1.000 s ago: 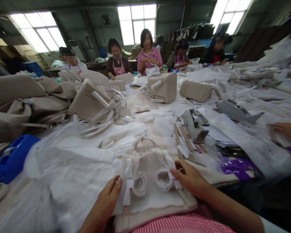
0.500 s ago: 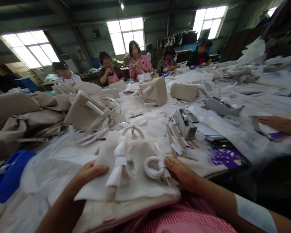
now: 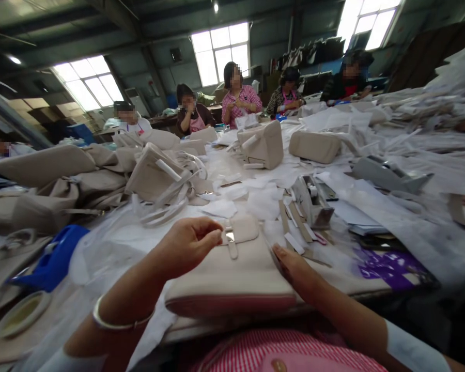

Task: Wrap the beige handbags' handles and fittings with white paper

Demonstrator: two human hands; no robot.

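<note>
A cream bag [image 3: 236, 274] lies flat in front of me, its small flap and metal buckle [image 3: 230, 235] facing up. My left hand [image 3: 189, 245] is above the bag's upper left part, beside the buckle. Its thumb and fingers are drawn together, and whatever is between them is hidden. My right hand [image 3: 294, 268] grips the bag's right side, with some of its fingers out of sight.
A blue tape dispenser [image 3: 56, 261] stands at left near a tape roll [image 3: 23, 315]. A grey dispenser [image 3: 312, 201] is at right beside cut strips [image 3: 294, 217]. Cream bags [image 3: 261, 144] and white sheets cover much of the table. Several co-workers sit opposite.
The bag has been turned over: wrapped straps and a white sheet faced up before, now the buckled flap does. My left hand has moved from its left edge to beside the buckle.
</note>
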